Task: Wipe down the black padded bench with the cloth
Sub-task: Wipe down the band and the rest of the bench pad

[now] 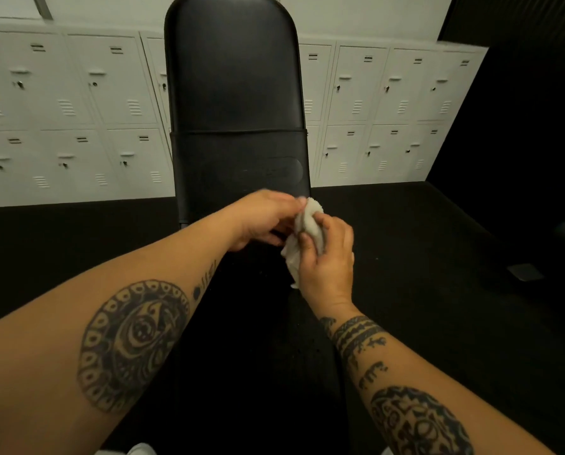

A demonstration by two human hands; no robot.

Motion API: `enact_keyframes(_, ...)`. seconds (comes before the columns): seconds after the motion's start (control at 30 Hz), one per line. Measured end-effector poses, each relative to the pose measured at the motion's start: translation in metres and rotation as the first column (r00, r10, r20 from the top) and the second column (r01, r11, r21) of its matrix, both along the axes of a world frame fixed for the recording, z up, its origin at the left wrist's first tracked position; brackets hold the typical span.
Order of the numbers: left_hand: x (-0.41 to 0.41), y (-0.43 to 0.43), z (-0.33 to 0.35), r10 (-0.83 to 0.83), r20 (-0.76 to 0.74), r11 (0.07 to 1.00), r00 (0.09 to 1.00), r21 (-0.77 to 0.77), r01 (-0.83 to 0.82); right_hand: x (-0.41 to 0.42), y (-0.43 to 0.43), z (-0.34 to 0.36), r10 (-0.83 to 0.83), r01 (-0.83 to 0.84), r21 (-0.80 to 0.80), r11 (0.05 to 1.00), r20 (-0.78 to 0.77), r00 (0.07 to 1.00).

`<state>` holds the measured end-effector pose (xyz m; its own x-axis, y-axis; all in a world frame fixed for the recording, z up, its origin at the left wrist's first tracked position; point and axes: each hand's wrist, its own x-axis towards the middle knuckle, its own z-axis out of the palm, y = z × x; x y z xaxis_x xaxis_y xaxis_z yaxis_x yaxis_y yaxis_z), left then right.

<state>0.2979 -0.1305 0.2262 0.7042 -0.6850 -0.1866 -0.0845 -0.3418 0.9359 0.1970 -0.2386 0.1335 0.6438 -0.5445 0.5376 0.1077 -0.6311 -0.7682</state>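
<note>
Above the lower part of the long black padded bench (235,77), both hands meet around a small, crumpled white cloth (308,218), and neither the cloth nor the hands seem to touch the padding. The left hand (261,220) reaches in from the side, and its fingers (299,202) pinch the upper edge of the cloth. The right hand (327,257) has its fingers (307,243) curled round the bunched middle, with a loose tail hanging below the palm. Judging by this two-handed hold, the person is gathering or refolding the cloth into a pad, probably to get a fresh, flat face, since a loose tail would drag and smear. The cloth sits close to the centre line of the surface, so one hand can let go and the other can press it straight down. The backrest tilts up and away towards a wall of pale grey metal lockers (77,93), and a seam crosses it partway down. Nearer the camera the padding merges with the dark floor (438,244), so its edges are hard to make out. How much has been wiped cannot be read from the sheen. The next move likely calls for long strokes along the pad.
</note>
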Motion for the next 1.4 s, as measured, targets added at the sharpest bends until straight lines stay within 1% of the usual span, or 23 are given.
enact_keyframes(0.03, 0.006, 0.000, 0.003, 0.057, 0.164, 0.998, 0.985, -0.004, -0.057, 0.004, -0.005, -0.001, -0.028, 0.028, 0.017, 0.999, 0.004, 1.000)
enact_keyframes(0.07, 0.015, 0.001, 0.006, 0.131, 0.371, 0.991, 0.919, -0.019, -0.134, 0.008, -0.010, -0.002, -0.052, 0.052, 0.039, 0.998, -0.004, 0.999)
enact_keyframes(0.1, 0.025, 0.004, 0.008, 0.192, 0.592, 0.976, 0.783, -0.032, -0.215, 0.012, -0.014, -0.004, -0.076, 0.077, 0.055, 0.995, -0.032, 0.997)
enact_keyframes(0.13, 0.036, 0.008, 0.010, 0.205, 0.774, 0.955, 0.599, -0.025, -0.294, 0.016, -0.017, -0.006, -0.097, 0.102, 0.059, 0.993, -0.070, 0.993)
enact_keyframes(0.17, 0.045, 0.013, 0.011, 0.167, 0.881, 0.927, 0.443, 0.012, -0.374, 0.021, -0.019, -0.007, -0.112, 0.117, 0.052, 0.992, -0.103, 0.988)
enact_keyframes(0.2, 0.053, 0.018, 0.012, 0.087, 0.926, 0.887, 0.368, 0.097, -0.452, 0.027, -0.019, -0.008, -0.120, 0.125, 0.030, 0.992, -0.127, 0.985)
enact_keyframes(0.23, 0.061, 0.022, 0.013, -0.009, 0.927, 0.827, 0.375, 0.218, -0.518, 0.033, -0.019, -0.008, -0.125, 0.124, -0.012, 0.992, -0.144, 0.982)
enact_keyframes(0.3, 0.072, 0.025, 0.010, -0.138, 0.852, 0.686, 0.505, 0.450, -0.572, 0.044, -0.015, -0.010, -0.125, 0.107, -0.113, 0.988, -0.164, 0.978)
enact_keyframes(0.33, 0.077, 0.025, 0.007, -0.167, 0.822, 0.646, 0.545, 0.509, -0.569, 0.047, -0.013, -0.011, -0.124, 0.097, -0.162, 0.982, -0.160, 0.979)
enact_keyframes(0.37, 0.081, 0.026, 0.002, -0.180, 0.810, 0.638, 0.558, 0.528, -0.561, 0.049, -0.012, -0.013, -0.122, 0.089, -0.216, 0.972, -0.146, 0.982)
enact_keyframes(0.5, 0.086, 0.028, -0.007, -0.170, 0.833, 0.668, 0.526, 0.490, -0.560, 0.041, -0.024, -0.031, -0.077, 0.019, -0.436, 0.900, -0.117, 0.990)
enact_keyframes(0.57, 0.087, 0.028, -0.008, -0.167, 0.840, 0.680, 0.517, 0.477, -0.557, 0.027, -0.034, -0.047, -0.071, 0.009, -0.423, 0.906, -0.131, 0.989)
enact_keyframes(0.63, 0.089, 0.030, -0.008, -0.166, 0.844, 0.682, 0.511, 0.472, -0.559, 0.018, -0.039, -0.055, -0.077, 0.030, -0.324, 0.946, -0.134, 0.988)
enact_keyframes(0.7, 0.089, 0.031, -0.008, -0.180, 0.840, 0.679, 0.512, 0.483, -0.553, 0.028, -0.039, -0.047, -0.093, 0.065, -0.222, 0.973, -0.117, 0.989)
enact_keyframes(0.77, 0.089, 0.031, -0.009, -0.197, 0.837, 0.681, 0.511, 0.492, -0.542, 0.046, -0.035, -0.027, -0.100, 0.081, -0.182, 0.980, -0.098, 0.990)
enact_keyframes(0.83, 0.088, 0.032, -0.008, -0.194, 0.836, 0.678, 0.514, 0.493, -0.545, 0.056, -0.026, -0.015, -0.070, 0.050, -0.253, 0.966, -0.071, 0.995)
enact_keyframes(0.93, 0.084, 0.028, -0.006, -0.159, 0.842, 0.685, 0.515, 0.470, -0.557, 0.045, -0.021, -0.025, 0.031, -0.070, -0.443, 0.894, -0.096, 0.995)
enact_keyframes(0.97, 0.081, 0.025, -0.006, -0.135, 0.842, 0.689, 0.523, 0.459, -0.561, 0.038, -0.023, -0.032, 0.033, -0.084, -0.445, 0.891, -0.122, 0.992)
enact_keyframes(1.03, 0.075, 0.019, -0.006, -0.084, 0.831, 0.691, 0.551, 0.447, -0.568, 0.028, -0.031, -0.039, -0.016, -0.043, -0.357, 0.933, -0.161, 0.987)
enact_keyframes(1.1, 0.073, 0.017, -0.007, -0.066, 0.822, 0.687, 0.566, 0.448, -0.572, 0.028, -0.035, -0.034, -0.073, 0.027, -0.259, 0.966, -0.170, 0.983)
enact_keyframes(1.17, 0.073, 0.018, -0.005, -0.073, 0.808, 0.690, 0.585, 0.464, -0.556, 0.038, -0.030, -0.025, -0.106, 0.066, -0.238, 0.969, -0.157, 0.982)
enact_keyframes(1.3, 0.076, 0.020, -0.001, -0.078, 0.761, 0.700, 0.644, 0.502, -0.509, 0.054, -0.010, -0.015, -0.108, 0.065, -0.329, 0.942, -0.114, 0.988)
enact_keyframes(1.4, 0.076, 0.020, -0.001, -0.088, 0.758, 0.695, 0.646, 0.511, -0.506, 0.049, -0.015, -0.018, -0.036, -0.018, -0.468, 0.883, -0.106, 0.994)
